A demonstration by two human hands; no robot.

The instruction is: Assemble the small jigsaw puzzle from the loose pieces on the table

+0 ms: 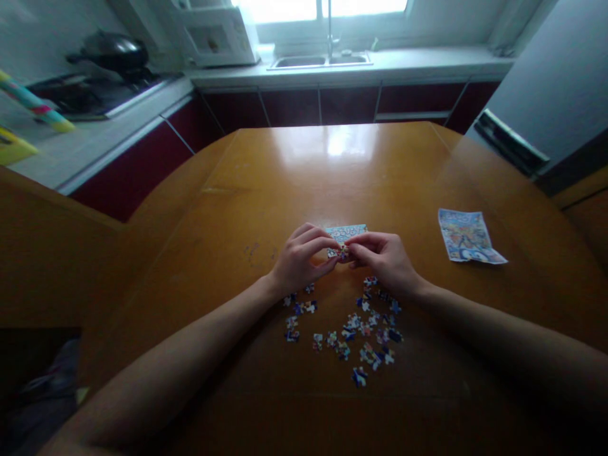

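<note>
Over the shiny brown table (285, 164), the left hand (301, 253) and the right hand (384, 253) pinch a little puzzle bit (342, 252) between their fingertips, thumbs and fingers close together, right by a pale blue card (349, 230), while loose pieces (352, 322) lie scattered nearer the person.

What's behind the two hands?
Beyond the left hand and right hand, the far part of a pale-blue patterned panel shows. The hands and the puzzle piece between them cover most of its near part, so that can't be seen.
</note>
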